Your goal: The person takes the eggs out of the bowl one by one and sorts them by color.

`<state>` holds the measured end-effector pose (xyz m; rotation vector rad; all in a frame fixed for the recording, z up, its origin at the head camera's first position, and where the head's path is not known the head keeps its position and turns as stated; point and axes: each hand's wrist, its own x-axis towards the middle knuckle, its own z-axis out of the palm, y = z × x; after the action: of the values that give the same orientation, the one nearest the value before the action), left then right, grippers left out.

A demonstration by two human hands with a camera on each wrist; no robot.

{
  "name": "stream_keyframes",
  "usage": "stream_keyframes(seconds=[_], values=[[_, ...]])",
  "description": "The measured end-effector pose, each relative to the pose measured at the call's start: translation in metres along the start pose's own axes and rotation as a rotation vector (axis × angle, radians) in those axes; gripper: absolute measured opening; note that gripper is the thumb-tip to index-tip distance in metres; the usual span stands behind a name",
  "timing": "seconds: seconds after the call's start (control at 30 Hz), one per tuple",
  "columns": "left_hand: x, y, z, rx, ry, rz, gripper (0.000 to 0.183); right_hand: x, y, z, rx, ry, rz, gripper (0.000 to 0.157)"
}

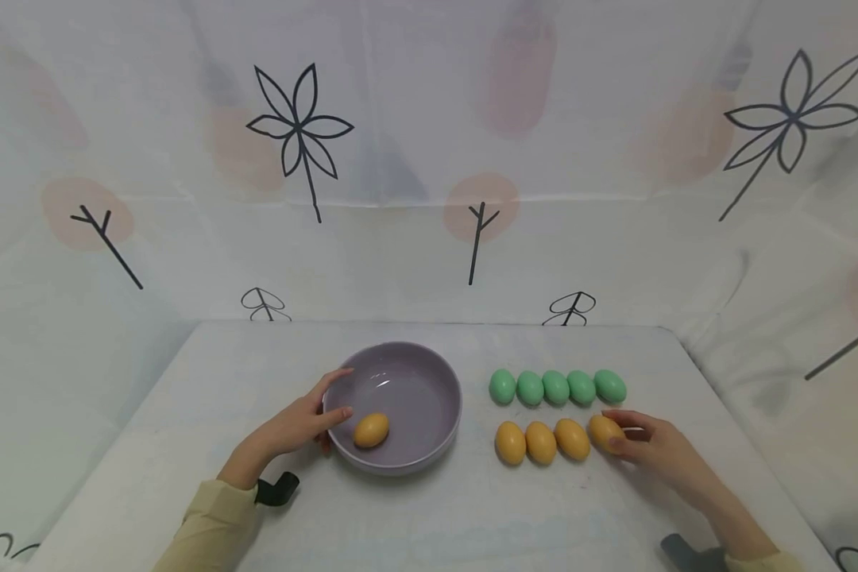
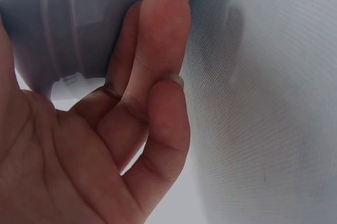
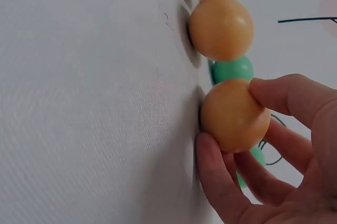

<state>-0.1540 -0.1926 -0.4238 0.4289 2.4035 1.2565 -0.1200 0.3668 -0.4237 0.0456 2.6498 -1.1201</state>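
Observation:
A purple-grey bowl (image 1: 415, 397) stands at the middle of the table with one yellow egg (image 1: 371, 430) inside, near its front left wall. My left hand (image 1: 293, 425) holds the bowl's left rim, thumb over the edge and other fingers against the outside. Up close in the left wrist view, curled fingers (image 2: 163, 40) lie by the bowl's outer wall (image 2: 79, 19). On the right, my right hand (image 1: 661, 449) pinches the rightmost yellow egg (image 3: 234, 116) between thumb and fingers, low by the tabletop. Three other yellow eggs (image 1: 541, 443) lie in a row to its left.
Behind the yellow row lies a row of several green eggs (image 1: 555, 388). A white cloth covers the table (image 1: 400, 524). Patterned curtains (image 1: 400, 262) with drawn flowers rise at the table's back edge and along both sides.

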Motion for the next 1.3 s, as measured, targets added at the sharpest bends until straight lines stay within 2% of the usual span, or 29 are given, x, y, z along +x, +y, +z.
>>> stream_keyframes(seconds=[0.63, 1.0, 1.3], values=[[-0.001, 0.001, 0.0011, 0.014, 0.013, -0.009, 0.072, 0.0044, -0.0006, 0.0092, -0.014, 0.041, 0.052, 0.079], [-0.0008, 0.0009, 0.0015, 0.016, 0.016, -0.02, 0.072, 0.0035, -0.0028, 0.0084, -0.024, 0.037, 0.069, 0.08], [-0.0001, 0.0005, 0.0017, 0.015, 0.013, -0.026, 0.071, 0.0013, -0.0038, 0.0077, -0.034, 0.035, 0.05, 0.082]])
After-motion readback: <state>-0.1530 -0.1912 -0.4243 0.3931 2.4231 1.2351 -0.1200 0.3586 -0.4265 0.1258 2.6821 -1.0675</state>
